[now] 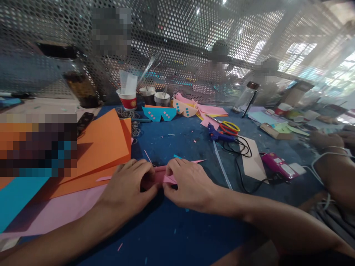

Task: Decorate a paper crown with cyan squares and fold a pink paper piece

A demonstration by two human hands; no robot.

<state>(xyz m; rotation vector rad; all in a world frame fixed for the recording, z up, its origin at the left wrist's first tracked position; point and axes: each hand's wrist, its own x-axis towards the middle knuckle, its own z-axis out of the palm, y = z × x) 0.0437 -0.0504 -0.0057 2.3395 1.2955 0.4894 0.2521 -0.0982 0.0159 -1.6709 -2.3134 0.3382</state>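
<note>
Between my two hands, low over the blue table [194, 236], is a piece of pink paper [158, 173] that looks curled or folded. My left hand [133, 179] has its fingers and thumb closed on the paper's left part. The right end is pinched by my right hand [185, 181], close beside the left one. Narrow pink and blue scraps show just behind my hands. Orange sheets [102, 144] and a pale pink sheet [72, 210] lie at the left, partly under my left forearm.
A blue glue gun [219, 135] with a black cable, yellow-handled scissors [230, 127] and a magenta device [279, 166] lie right. Paper masks [159, 113] and cups [127, 100] stand behind. Another person's arm [337, 173] is at the far right.
</note>
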